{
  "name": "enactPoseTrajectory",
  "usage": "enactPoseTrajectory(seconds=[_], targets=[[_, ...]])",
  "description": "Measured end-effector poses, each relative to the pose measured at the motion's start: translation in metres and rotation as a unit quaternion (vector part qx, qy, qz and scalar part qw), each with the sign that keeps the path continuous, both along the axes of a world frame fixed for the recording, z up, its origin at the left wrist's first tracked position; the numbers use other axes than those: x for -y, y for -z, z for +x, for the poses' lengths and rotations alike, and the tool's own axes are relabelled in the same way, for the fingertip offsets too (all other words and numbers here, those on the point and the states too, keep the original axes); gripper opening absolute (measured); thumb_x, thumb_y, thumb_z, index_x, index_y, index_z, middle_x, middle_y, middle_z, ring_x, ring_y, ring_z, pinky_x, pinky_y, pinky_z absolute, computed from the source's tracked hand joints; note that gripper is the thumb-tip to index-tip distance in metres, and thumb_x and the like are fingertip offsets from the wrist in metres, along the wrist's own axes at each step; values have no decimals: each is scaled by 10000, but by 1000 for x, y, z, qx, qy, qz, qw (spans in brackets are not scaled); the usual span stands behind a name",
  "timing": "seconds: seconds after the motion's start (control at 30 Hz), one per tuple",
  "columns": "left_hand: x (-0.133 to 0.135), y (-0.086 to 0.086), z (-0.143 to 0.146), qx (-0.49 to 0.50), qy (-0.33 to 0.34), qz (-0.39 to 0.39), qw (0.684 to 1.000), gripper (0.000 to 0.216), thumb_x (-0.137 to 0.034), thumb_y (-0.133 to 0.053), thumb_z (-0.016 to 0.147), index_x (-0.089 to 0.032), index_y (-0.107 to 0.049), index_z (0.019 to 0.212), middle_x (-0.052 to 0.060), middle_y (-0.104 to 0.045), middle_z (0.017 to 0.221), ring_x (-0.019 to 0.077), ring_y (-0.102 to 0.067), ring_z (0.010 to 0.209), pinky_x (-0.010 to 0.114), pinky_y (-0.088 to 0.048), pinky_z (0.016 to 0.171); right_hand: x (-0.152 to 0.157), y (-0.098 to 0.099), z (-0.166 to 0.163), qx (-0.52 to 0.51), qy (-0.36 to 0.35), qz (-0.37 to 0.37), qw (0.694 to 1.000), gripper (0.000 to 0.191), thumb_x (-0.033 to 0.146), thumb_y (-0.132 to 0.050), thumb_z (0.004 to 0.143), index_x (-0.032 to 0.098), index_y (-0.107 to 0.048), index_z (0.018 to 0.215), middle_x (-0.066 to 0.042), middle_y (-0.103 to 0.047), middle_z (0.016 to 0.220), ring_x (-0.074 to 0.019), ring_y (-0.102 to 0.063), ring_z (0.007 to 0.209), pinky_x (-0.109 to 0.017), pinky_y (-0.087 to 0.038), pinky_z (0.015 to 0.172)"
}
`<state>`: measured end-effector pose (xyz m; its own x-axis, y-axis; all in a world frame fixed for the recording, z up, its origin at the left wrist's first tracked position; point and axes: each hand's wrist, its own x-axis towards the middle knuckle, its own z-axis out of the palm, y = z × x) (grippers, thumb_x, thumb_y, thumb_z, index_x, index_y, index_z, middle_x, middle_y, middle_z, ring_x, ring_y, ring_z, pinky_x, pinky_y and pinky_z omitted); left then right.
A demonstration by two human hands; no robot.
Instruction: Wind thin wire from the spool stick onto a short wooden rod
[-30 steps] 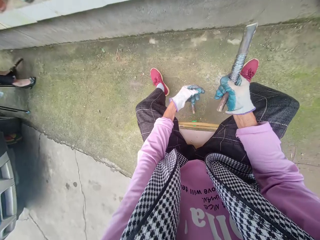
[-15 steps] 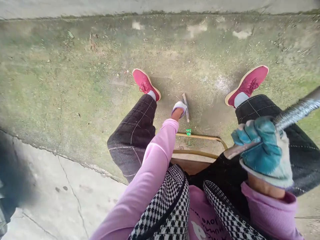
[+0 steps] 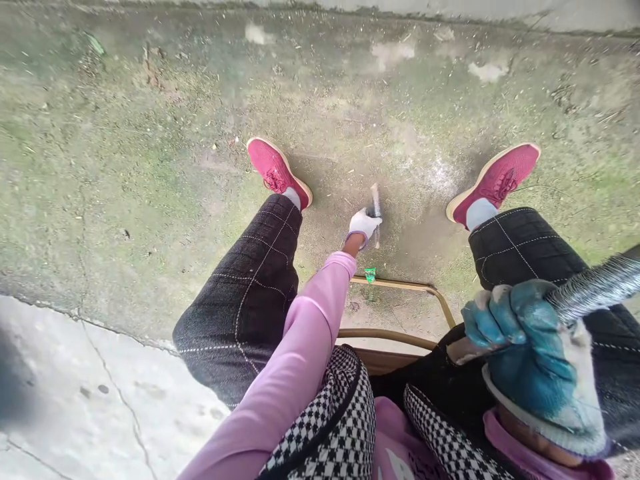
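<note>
My left hand (image 3: 364, 224), in a white glove, is low between my feet, closed around a short stick (image 3: 376, 196) with silver wire wound on it. The stick's two ends show past the glove. At the right, my right hand (image 3: 537, 340), in a white glove with a blue-coated palm, is wrapped round the bare wooden end of a thicker stick (image 3: 597, 290). Silver wire is coiled tightly along that stick, which slants up out of the picture. Whether the left stick touches the ground I cannot tell.
My red shoes (image 3: 280, 170) stand wide apart on mossy, dusty concrete (image 3: 165, 160). Below the left hand, a small green wrapper (image 3: 370, 274) lies by the yellowish tube frame (image 3: 395, 285) of a seat under me. A paler slab (image 3: 55, 373) with cracks is at lower left.
My left hand has moved from beside the short stick to closed around it. My right hand has come slightly down with its wire-wound stick. The view has shifted a little.
</note>
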<state>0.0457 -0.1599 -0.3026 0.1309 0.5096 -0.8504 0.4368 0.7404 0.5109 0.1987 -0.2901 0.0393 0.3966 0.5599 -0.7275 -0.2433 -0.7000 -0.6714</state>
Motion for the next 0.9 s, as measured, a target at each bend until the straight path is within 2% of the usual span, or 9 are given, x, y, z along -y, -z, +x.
enactPoseTrajectory(seconds=[0.1,0.17,0.2,0.33,0.47,0.57,0.67,0.77,0.9], targets=[[-15,-22,23,48,-34,12,998,409,-64,-1039,887,-243,-671,885,-69,-739,785,143,-690,814,287,-642,968,7,10,7,7,70,36,997,344,555,-895,655,412,-595,567,-76,-320,616,-338,-382,580,-524,-320,566],[-30,-45,40,125,-81,4,989,342,-36,-983,947,-212,-693,906,-65,-737,801,116,-672,755,275,-640,927,9,20,11,-9,63,91,994,497,515,-1009,750,338,-565,612,-37,-407,662,-306,-457,617,-533,-475,578],[-38,-60,46,167,-112,-5,979,292,-30,-939,984,-200,-710,925,-59,-741,800,111,-671,732,277,-643,924,8,25,12,-19,64,120,991,536,499,-1066,772,318,-577,644,-15,-454,680,-279,-506,628,-503,-535,591],[-50,-139,55,327,-208,-57,920,154,-178,-883,1085,-207,-733,1064,-29,-755,802,169,-752,722,348,-704,943,0,44,16,52,193,260,945,466,466,-1089,732,271,-666,734,51,-559,641,-173,-566,539,-314,-544,480],[-15,-228,28,434,-222,-118,865,287,-460,-860,1171,-196,-782,1253,-18,-736,851,154,-696,656,258,-622,708,-4,38,21,94,190,339,917,377,461,-1032,868,279,-703,829,55,-628,639,-172,-631,520,-300,-606,484],[29,-276,-6,470,-208,-131,848,449,-632,-779,1227,-197,-794,1337,-25,-698,834,143,-615,571,241,-510,562,0,20,16,105,178,380,901,324,400,-987,940,296,-699,835,41,-657,661,-189,-661,535,-321,-630,497],[73,-300,-39,484,-177,-112,850,569,-737,-745,1231,-183,-801,1349,-47,-633,757,133,-500,470,254,-405,461,8,3,-2,97,177,398,895,244,379,-987,921,287,-770,859,41,-666,661,-180,-637,524,-305,-595,467],[110,-304,-64,485,-161,-76,856,691,-846,-742,1204,-178,-813,1363,-70,-583,704,119,-416,414,257,-338,412,16,-4,-23,74,133,389,909,238,454,-1019,911,283,-860,957,32,-713,674,-200,-652,519,-316,-571,431],[153,-309,-84,506,-99,9,857,883,-1022,-876,1004,-177,-835,1256,-47,-621,691,125,-453,405,273,-357,388,30,-1,-43,21,66,390,918,373,620,-1046,933,308,-891,1068,26,-696,680,-290,-793,644,-444,-722,569]])
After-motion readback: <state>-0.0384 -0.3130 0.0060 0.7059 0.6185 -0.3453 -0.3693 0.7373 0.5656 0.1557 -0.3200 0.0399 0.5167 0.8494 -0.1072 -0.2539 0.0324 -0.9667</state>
